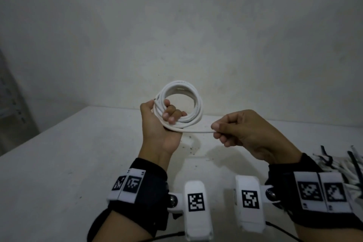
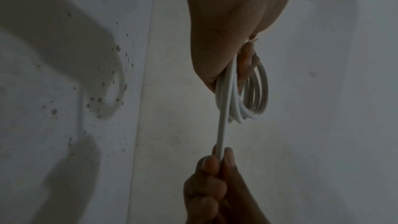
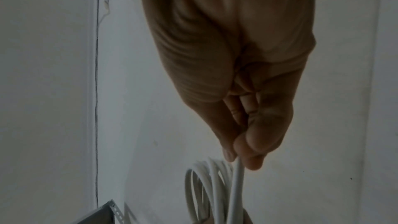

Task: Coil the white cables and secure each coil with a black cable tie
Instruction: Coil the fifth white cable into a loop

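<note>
Worktop (image 1: 59, 163): white, bare across the left and centre; open passage for a hand there.
Wall (image 1: 176, 25): closes the far edge of the worktop; no passage beyond.
Metal rack (image 1: 11, 104): stands off the far left corner, beside the worktop's left edge.
Pile of white cables and black ties (image 1: 341, 165): lies on the worktop at the right edge, just beside the right wrist; blocks that side.
Taut cable (image 1: 196, 130): stretched between left hand (image 1: 159, 125) and right hand (image 1: 243, 133), above the worktop; bars the gap between them.
</note>
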